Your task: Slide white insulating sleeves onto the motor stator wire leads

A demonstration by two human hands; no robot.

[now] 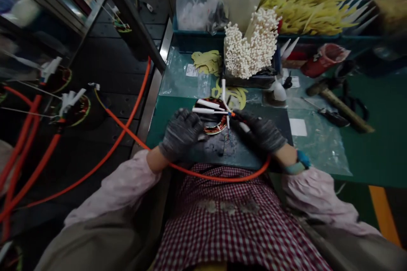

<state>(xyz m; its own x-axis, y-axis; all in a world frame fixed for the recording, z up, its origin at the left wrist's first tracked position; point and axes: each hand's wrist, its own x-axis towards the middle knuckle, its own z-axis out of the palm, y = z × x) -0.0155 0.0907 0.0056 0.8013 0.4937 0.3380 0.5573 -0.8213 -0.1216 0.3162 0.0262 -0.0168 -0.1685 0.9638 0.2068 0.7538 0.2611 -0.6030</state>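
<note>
while both gloved hands work at the near edge of the green table (375, 152), the left hand (181, 133) is curled around the left side of the wound coil (213, 128), fingers closed on its rim. the right hand (262, 133) sits against the coil's right side, fingers narrow and bent in, maybe pinching a short white sleeve (244, 127), but it's too dark and blurred to tell. the coil lies flat on the table between the hands, just ahead of the checked apron (222, 220). long white tubes (208, 110) stick out of the coil, fanned apart. an orange cable (127, 131) runs in from the left and loops under both wrists. further back: white sticks (251, 46) bundled upright, yellow strips (305, 4), hammer (340, 106), red cup (321, 59).
</note>
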